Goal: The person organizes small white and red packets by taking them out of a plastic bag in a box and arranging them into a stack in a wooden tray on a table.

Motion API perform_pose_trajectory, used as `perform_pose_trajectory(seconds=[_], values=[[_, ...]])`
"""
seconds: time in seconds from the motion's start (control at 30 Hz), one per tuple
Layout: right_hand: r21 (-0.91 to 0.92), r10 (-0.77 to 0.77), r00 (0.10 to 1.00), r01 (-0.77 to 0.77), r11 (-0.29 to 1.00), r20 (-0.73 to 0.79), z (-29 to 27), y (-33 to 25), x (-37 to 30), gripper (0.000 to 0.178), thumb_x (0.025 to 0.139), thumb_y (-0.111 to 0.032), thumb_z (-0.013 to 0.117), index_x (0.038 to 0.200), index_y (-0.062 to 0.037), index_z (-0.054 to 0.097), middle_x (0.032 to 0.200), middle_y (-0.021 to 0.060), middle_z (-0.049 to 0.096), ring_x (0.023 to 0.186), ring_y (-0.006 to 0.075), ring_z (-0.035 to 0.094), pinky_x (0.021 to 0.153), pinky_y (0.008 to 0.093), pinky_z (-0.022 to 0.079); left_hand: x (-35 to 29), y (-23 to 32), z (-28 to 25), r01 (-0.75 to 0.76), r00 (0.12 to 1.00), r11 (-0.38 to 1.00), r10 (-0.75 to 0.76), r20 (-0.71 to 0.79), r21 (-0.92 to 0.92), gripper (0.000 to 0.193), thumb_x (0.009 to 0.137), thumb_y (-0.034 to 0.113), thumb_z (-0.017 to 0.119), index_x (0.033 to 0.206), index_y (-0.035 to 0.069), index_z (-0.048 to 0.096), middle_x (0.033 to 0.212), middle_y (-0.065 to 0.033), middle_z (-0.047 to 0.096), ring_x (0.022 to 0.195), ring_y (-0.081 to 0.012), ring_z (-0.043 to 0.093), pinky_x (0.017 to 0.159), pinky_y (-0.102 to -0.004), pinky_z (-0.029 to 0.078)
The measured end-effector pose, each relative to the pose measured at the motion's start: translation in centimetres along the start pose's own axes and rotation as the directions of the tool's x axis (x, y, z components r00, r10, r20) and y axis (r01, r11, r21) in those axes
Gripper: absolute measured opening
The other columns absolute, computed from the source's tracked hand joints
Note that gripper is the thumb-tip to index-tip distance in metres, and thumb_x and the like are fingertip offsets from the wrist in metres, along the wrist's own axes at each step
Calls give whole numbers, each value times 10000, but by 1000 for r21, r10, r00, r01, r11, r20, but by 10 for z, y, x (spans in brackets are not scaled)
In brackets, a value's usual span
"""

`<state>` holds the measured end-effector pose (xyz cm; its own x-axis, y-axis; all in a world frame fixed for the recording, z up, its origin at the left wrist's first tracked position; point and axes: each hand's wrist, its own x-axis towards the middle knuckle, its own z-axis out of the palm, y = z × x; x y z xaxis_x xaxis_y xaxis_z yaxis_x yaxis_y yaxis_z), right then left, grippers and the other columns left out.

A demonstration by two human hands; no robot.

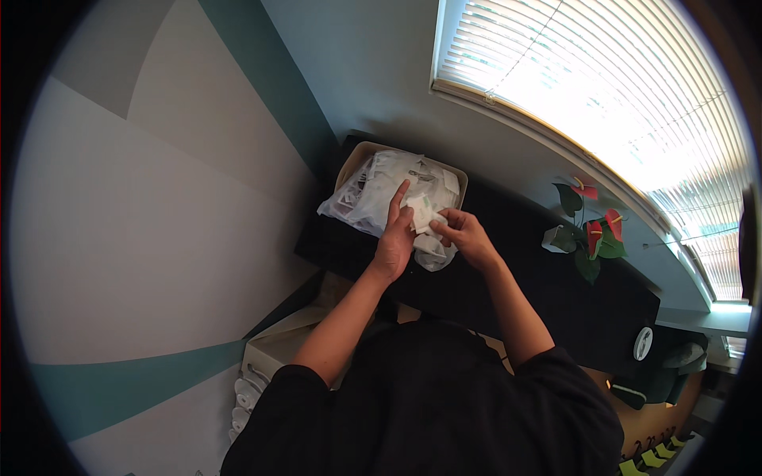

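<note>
Labels: faint greenish print on the small white packet (423, 211), too small to read; dark mark on the white packs (435, 176) behind, also illegible. Packet's btwn the two hands, over the near edge of the beige tray (362, 151). L hand (394, 247): thumb & lower fingers grip packet's left side; index sticks straight out, up & away from it. R hand (470, 236): thumb & index pinch packet's right side. Crumpled translucent plastic (433, 254) just below packet, also btwn hands; can't tell if it's attached. Tray sits on the black table (508, 214), full of white packs, w/ a clear plastic bag (349, 202) spilling over its left/near side. Potted plant (595, 230) w/ red blooms on table to the right, nr window blinds (548, 71). White round item (643, 343) nr table's right end.
</note>
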<state>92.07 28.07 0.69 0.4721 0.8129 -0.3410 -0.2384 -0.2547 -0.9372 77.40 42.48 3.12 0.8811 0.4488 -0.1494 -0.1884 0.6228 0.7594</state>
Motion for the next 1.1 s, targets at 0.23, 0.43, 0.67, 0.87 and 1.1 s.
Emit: perform_pose_trajectory(seconds=[0.23, 0.43, 0.67, 0.87, 1.1], values=[[411, 149, 987, -159, 898, 55, 39, 26, -19, 375, 1043, -273, 811, 1275, 6, 717, 978, -29, 680, 788, 51, 572, 737, 223, 479, 0, -24, -16, 139, 990, 927, -137, 30, -349, 491, 1161, 441, 541, 1588, 212, 466, 1469, -186, 615, 1385, -340, 596, 1214, -517, 456], [539, 195, 975, -223, 812, 108, 44, 26, -14, 414, 1074, -357, 776, 1227, 24, 724, 989, 28, 729, 830, 116, 684, 803, 276, 566, -4, -27, -11, 157, 978, 951, -187, -91, -267, 422, 1179, 445, 541, 1529, 223, 460, 1229, -69, 637, 1232, -253, 642, 1117, -475, 507], [-605, -7, 984, -102, 790, -176, -2, -35, 41, 430, 1104, -391, 679, 1076, 20, 804, 905, 200, 816, 818, 308, 812, 777, 412, 638, -3, -33, -27, 41, 926, 904, -194, -324, -425, 354, 1183, 492, 522, 1427, 245, 454, 1009, 3, 554, 870, -170, 583, 880, -385, 531], [-965, -562, 826, 108, 240, -47, -19, -7, 130, 226, 976, -246, 757, 1004, -26, 800, 1061, 173, 757, 973, 371, 782, 841, 489, 642, -5, -32, -43, 151, 953, 805, -272, -130, -573, 258, 1172, 461, 570, 1210, 240, 443, 984, 16, 518, 824, -143, 519, 765, -343, 451], [-983, -363, 932, -60, -171, 6, -8, 2, 169, 136, 930, -132, 733, 1000, -136, 850, 1109, 107, 741, 1020, 319, 771, 820, 443, 632, -16, -22, -44, 158, 962, 772, -261, -80, -615, 271, 1183, 451, 545, 1202, 208, 427, 997, -10, 530, 820, -159, 528, 759, -326, 454]])
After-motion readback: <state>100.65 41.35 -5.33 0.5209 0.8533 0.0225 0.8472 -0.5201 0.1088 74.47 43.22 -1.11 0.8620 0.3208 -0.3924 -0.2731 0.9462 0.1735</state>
